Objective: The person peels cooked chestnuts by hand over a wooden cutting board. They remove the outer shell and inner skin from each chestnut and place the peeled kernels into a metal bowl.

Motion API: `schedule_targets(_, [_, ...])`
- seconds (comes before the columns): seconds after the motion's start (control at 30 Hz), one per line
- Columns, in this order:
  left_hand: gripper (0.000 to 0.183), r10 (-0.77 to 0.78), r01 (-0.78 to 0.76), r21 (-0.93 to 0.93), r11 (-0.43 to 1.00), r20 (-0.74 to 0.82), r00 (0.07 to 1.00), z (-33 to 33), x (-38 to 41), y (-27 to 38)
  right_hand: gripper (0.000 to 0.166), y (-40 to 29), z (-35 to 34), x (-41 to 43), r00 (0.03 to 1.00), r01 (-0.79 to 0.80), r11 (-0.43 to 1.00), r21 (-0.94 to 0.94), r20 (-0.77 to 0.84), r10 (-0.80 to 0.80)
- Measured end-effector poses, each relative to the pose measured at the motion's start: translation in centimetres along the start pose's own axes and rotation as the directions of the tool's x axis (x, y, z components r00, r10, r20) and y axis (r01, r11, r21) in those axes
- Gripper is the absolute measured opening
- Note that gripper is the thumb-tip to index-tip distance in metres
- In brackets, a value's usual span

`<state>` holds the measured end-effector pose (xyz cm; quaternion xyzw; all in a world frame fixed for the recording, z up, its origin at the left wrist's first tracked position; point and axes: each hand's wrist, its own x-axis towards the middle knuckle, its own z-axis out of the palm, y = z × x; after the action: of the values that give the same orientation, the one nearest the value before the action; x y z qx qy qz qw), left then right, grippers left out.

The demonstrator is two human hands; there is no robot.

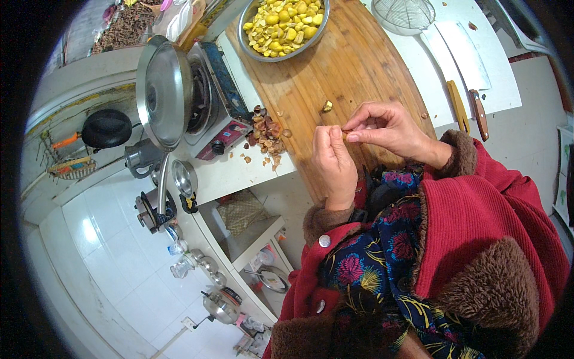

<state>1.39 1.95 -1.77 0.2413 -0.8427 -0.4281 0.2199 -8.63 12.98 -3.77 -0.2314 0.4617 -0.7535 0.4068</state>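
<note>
My left hand [334, 161] and my right hand [390, 128] meet over the near part of a wooden cutting board [358, 58]. Between their fingertips they pinch a small yellow-brown piece [345, 134], apparently chestnut, mostly covered by the fingers. Just beyond them a single chestnut piece [327, 106], part yellow and part dark, lies on the wood. At the board's far end stands a metal bowl [243, 44] heaped with peeled yellow chestnuts [282, 22]. Brown chestnut shells [267, 134] are piled along the board's left edge.
Left of the board is a gas stove [224, 130], with a wide steel pan [163, 96] tilted beside it. A cleaver [464, 58] and a wire strainer [403, 15] lie on the white surface at right. A black frying pan [106, 129] hangs at far left.
</note>
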Motion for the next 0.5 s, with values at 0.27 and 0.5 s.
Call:
schedule_targets(0.27, [0.026,-0.189,0.209,-0.126,0.970,0.153,0.970,-0.5,0.3,-1.1,0.019,0.2,-1.0,0.2,0.977,-0.211,0.949,0.236,0.065,0.201])
schedule_targets(0.5, [0.027,-0.119,0.137,-0.175,0.975,0.110,0.987,-0.1,0.1,-1.2,0.022,0.1,-0.7,0.3,0.928,-0.358,0.791,0.496,0.095,0.361])
